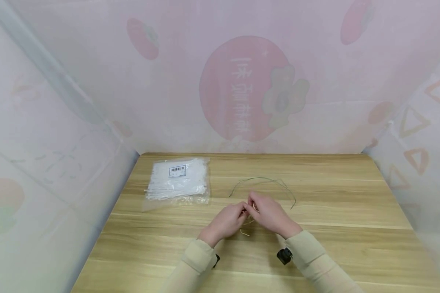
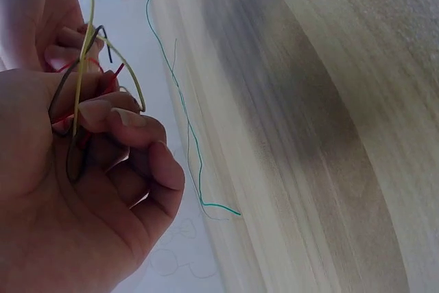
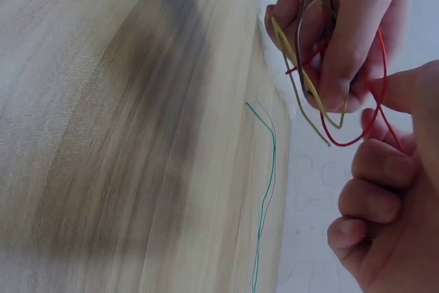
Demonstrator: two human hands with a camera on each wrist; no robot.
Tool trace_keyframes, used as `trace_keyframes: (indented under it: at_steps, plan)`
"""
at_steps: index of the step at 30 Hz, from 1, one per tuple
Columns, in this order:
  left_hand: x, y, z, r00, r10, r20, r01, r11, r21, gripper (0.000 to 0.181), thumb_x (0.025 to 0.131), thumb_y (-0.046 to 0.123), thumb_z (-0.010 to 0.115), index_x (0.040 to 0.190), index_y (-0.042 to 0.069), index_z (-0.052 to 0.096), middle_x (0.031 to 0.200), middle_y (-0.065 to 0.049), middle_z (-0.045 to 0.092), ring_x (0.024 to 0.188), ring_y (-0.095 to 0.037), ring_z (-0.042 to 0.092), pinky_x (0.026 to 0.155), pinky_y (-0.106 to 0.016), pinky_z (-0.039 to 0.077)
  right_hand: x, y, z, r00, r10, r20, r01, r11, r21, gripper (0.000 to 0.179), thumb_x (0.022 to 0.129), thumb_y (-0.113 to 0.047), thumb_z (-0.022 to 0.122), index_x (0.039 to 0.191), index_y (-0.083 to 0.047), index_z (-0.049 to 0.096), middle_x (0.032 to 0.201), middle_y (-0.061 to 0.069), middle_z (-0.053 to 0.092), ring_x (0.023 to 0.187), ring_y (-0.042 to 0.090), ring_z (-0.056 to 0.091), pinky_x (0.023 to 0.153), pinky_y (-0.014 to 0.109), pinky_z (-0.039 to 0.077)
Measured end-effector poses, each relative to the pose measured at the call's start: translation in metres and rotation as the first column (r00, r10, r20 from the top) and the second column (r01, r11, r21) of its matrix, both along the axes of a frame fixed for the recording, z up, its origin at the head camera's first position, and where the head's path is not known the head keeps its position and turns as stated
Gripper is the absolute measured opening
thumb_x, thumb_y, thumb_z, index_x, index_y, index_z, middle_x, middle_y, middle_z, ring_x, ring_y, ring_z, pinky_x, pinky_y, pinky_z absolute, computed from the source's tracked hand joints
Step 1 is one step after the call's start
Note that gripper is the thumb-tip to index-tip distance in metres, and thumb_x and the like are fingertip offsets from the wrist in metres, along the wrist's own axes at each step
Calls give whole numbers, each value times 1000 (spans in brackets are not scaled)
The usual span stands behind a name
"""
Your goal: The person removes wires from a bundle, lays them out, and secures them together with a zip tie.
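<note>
My left hand [image 1: 226,221] grips a loose tangle of thin wires between curled fingers. In the left wrist view the tangle shows a yellow wire [image 2: 81,77] and a black wire [image 2: 60,84], with red among them. Close against it, my right hand [image 1: 270,215] pinches a red wire [image 3: 385,77] between thumb and forefinger, as the right wrist view shows. That red wire loops back to the bundle in the left hand. Beyond both hands, a green wire [image 1: 258,178] lies on the table in a bent arc, a thinner dark strand alongside it.
A clear plastic bag of white cable ties [image 1: 190,179] with a barcode label lies at the back left of the wooden table [image 1: 333,244]. Pale printed curtains [image 1: 168,101] enclose the table at the back and both sides.
</note>
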State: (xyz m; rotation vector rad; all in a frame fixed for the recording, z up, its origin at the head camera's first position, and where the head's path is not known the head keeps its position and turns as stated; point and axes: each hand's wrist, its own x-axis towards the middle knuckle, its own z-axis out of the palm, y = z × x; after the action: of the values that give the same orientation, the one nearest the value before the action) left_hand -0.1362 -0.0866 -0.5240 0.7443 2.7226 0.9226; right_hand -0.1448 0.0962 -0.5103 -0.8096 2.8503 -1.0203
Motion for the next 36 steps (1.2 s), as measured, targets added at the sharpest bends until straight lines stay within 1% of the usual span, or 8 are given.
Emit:
trace_keyframes:
  at_steps: [6,11,17,23,26,30,33,36]
  plan:
    - [1,-1,1,1000,-9,-3,9,1000,-9,11,106,18,56,99,15,64,74,9,53,67,-8,50,63,-26,43,-1,8,-1,999,-28,-32,27,999,-36,42,97,-39,71,69,-23,43,58,-13,36,50,3,33,48,23,28]
    - [0,-5,2,1000,6,10,-6,1000,-11,16,106,13,52,92,15,58,74,6,52,68,-10,50,64,-29,44,-5,17,0,998,-54,-32,52,996,-78,51,89,-47,77,64,-23,40,55,-14,30,49,2,27,50,23,25]
    - [-2,-10,2,999,31,-29,-32,999,-43,14,104,12,55,91,16,57,71,8,51,64,-10,49,60,-29,43,-7,28,-1,998,-48,-49,43,994,-98,40,88,-36,82,64,-26,51,56,-15,33,50,2,27,49,24,25]
    - [-3,-11,3,1000,4,-29,-6,998,-63,12,103,15,60,92,18,58,69,8,49,63,-9,49,59,-28,42,-8,33,-3,996,-66,-56,61,994,-93,36,91,-32,79,64,-27,56,55,-14,34,49,2,28,48,24,25]
    - [-2,-13,2,1000,-3,0,3,998,-58,13,103,17,60,91,17,59,70,9,50,65,-9,49,61,-29,43,-9,38,-1,994,-110,-8,109,990,-95,33,94,-32,75,67,-24,59,59,-13,43,50,4,32,48,25,28]
    - [0,-24,-2,999,31,32,-29,998,-54,18,106,18,55,89,14,57,69,7,48,63,-10,48,61,-30,43,-13,52,3,977,-194,90,204,972,-115,31,99,-32,70,72,-19,61,61,-9,44,51,7,32,47,25,28]
    - [1,-33,-4,998,60,20,-59,997,-54,22,108,19,49,87,15,53,66,5,43,61,-11,45,59,-31,42,-15,64,5,967,-230,109,243,963,-119,31,100,-32,69,73,-19,61,56,-8,37,48,8,29,46,25,26]
    - [0,-41,-4,997,73,13,-72,996,-46,25,109,20,46,85,16,49,65,5,38,59,-11,43,59,-32,41,-17,72,6,965,-243,98,253,962,-107,29,99,-35,68,75,-20,65,54,-8,39,47,8,30,46,26,27]
